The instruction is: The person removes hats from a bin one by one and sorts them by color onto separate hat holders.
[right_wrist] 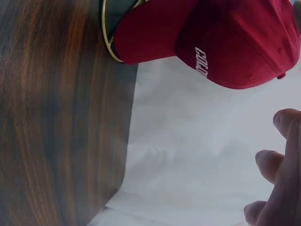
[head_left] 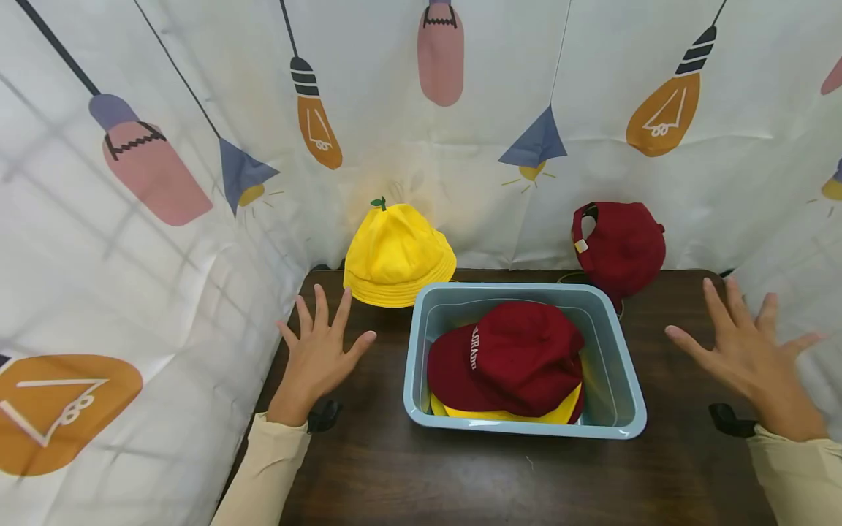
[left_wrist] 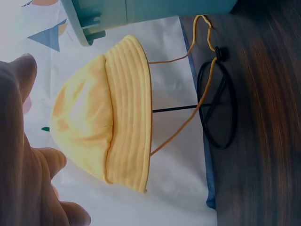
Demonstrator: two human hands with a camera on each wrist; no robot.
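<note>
My left hand (head_left: 318, 363) hovers with spread fingers left of a light blue plastic bin (head_left: 526, 431), holding nothing. On the right my right hand (head_left: 750, 354), also spread and holding nothing, is apart from the bin. Inside the bin a dark red baseball cap (head_left: 526, 351) with white lettering lies over yellow fabric (head_left: 526, 416), with more red cloth under it. Behind the bin, a yellow bucket hat (head_left: 397, 252) with a green sprout sits on a thin black stand (left_wrist: 233, 113); its cord hangs down. A second red baseball cap (head_left: 625, 245) rests on a gold wire stand (right_wrist: 107, 35).
The dark wooden table (head_left: 473, 475) carries the bin and both stands. A white curtain (head_left: 473, 197) printed with lamps and bulbs hangs along the back and both sides, close to the table's edges.
</note>
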